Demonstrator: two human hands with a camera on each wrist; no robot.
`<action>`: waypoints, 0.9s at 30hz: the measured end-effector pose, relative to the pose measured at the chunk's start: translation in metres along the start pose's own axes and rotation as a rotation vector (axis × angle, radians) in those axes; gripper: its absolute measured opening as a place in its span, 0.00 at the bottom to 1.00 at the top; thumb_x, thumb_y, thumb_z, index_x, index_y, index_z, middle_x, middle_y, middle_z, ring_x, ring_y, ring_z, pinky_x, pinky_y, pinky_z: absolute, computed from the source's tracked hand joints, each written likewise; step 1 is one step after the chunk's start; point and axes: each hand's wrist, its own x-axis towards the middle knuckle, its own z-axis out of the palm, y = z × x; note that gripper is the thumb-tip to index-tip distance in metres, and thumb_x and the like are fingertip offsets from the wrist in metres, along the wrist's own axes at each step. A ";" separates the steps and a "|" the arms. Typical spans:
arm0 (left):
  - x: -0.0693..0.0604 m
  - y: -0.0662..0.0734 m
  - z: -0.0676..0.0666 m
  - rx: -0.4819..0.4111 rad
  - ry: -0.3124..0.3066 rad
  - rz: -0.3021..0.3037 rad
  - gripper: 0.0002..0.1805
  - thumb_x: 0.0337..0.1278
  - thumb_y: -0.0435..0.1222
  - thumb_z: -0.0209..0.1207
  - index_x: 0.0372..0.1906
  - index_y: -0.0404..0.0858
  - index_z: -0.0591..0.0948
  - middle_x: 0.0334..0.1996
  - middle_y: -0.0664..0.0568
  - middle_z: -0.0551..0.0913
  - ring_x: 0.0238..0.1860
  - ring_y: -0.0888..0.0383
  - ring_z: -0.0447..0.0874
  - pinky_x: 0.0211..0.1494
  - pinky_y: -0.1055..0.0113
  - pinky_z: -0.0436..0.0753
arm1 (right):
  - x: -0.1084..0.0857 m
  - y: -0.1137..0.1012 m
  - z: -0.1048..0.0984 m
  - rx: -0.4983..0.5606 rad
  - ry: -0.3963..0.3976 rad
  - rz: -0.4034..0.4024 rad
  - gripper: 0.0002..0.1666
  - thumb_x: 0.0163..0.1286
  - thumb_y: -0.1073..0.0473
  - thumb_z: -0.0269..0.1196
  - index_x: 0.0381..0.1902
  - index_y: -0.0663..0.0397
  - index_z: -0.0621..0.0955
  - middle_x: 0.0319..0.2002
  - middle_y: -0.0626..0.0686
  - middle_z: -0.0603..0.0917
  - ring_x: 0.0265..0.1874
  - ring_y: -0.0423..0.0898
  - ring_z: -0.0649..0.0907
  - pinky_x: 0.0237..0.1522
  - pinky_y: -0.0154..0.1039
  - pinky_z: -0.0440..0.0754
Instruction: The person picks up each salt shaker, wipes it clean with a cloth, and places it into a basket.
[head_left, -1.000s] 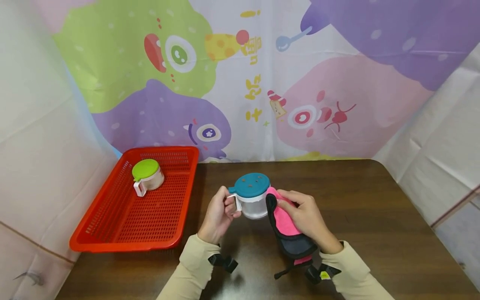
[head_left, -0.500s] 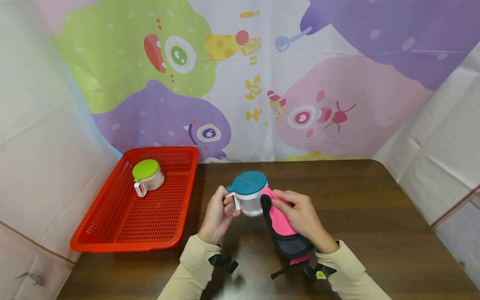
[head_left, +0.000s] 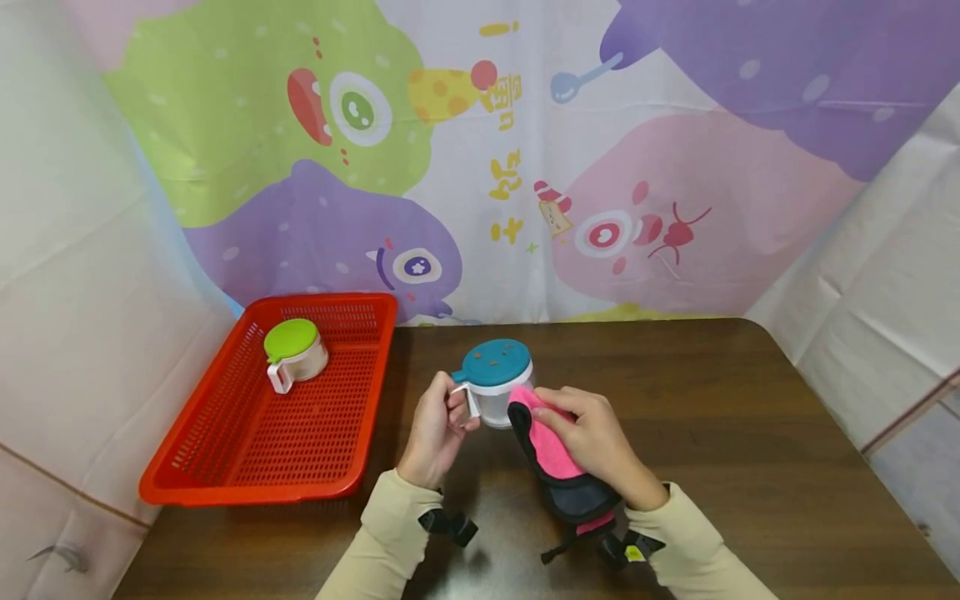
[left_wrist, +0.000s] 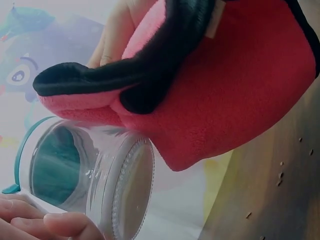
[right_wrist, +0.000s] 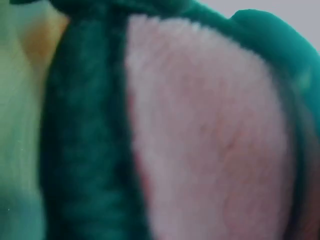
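In the head view my left hand [head_left: 433,433] grips the white handle [head_left: 472,402] of a clear glass seasoning jar [head_left: 493,408]. Several small brown crumbs lie on the jar's teal lid [head_left: 497,363]. A pink cloth with black edging [head_left: 555,454] is pinched between the thumb and fingers of my right hand [head_left: 596,432], against the jar's right side. From the left wrist, the cloth [left_wrist: 230,85] touches the glass side of the jar [left_wrist: 100,175], whose base shows. Cloth fills most of the blurred right wrist view, hiding the right fingers there.
To the left, a red plastic basket [head_left: 352,475] stands on the brown wooden table [head_left: 712,467]. Inside it is a similar jar with a green lid [head_left: 291,338]. Brown crumbs [left_wrist: 280,176] lie on the table in the left wrist view. A cartoon curtain [head_left: 525,283] hangs behind.
My right hand has moved left and slightly down with the cloth along the jar. The jar has shifted a little left and away, still held by my left hand.
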 end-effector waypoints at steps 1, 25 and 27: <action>0.000 0.000 0.000 -0.001 0.001 0.003 0.18 0.60 0.35 0.38 0.14 0.45 0.60 0.10 0.59 0.61 0.15 0.63 0.57 0.24 0.71 0.62 | 0.000 0.001 0.001 -0.006 0.005 -0.007 0.18 0.57 0.65 0.69 0.47 0.59 0.86 0.33 0.54 0.88 0.29 0.43 0.82 0.28 0.31 0.76; -0.001 0.002 -0.006 -0.039 -0.041 0.005 0.18 0.61 0.36 0.37 0.14 0.46 0.61 0.11 0.60 0.61 0.15 0.64 0.57 0.25 0.72 0.63 | -0.008 0.018 -0.004 -0.068 -0.025 -0.025 0.17 0.58 0.65 0.69 0.47 0.60 0.86 0.37 0.55 0.89 0.34 0.49 0.86 0.36 0.35 0.83; -0.002 0.002 -0.007 -0.043 -0.040 0.002 0.18 0.61 0.36 0.37 0.14 0.45 0.61 0.11 0.59 0.61 0.15 0.63 0.57 0.25 0.71 0.63 | -0.008 0.020 -0.006 -0.068 -0.032 -0.012 0.17 0.58 0.65 0.68 0.47 0.60 0.86 0.38 0.55 0.89 0.36 0.50 0.86 0.38 0.37 0.84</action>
